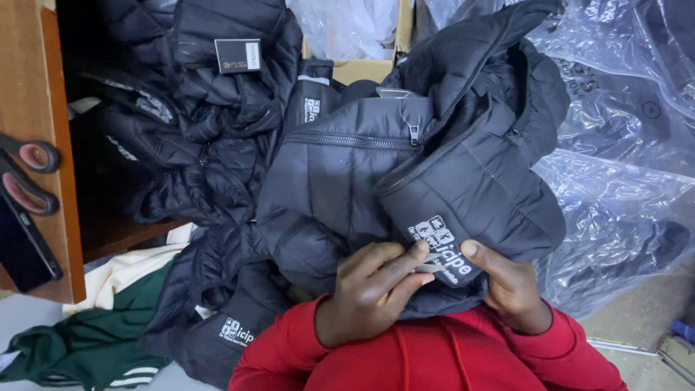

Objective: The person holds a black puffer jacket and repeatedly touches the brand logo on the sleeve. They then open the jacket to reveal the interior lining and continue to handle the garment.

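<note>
Gripping the lower edge of a black quilted jacket (pixel 405 174), the left hand (pixel 373 289) has its fingers curled together onto the fabric just beside a white printed emblem (pixel 441 246). The right hand (pixel 510 286) pinches the same edge on the other side of that emblem, thumb on top, and the two hands lie near each other, both coming out of red sleeves (pixel 434 358). The jacket rises away from the hands, its zipper (pixel 414 134) running across above them. Beyond the left hand more black jackets (pixel 217 123) are heaped, one bearing a dark card tag (pixel 238 55). Below that hand lies a green garment (pixel 87 340). Further out on that side, scissors (pixel 29 177) rest on a wooden shelf (pixel 54 108). Past the right hand lie clear plastic bags (pixel 622 159).
</note>
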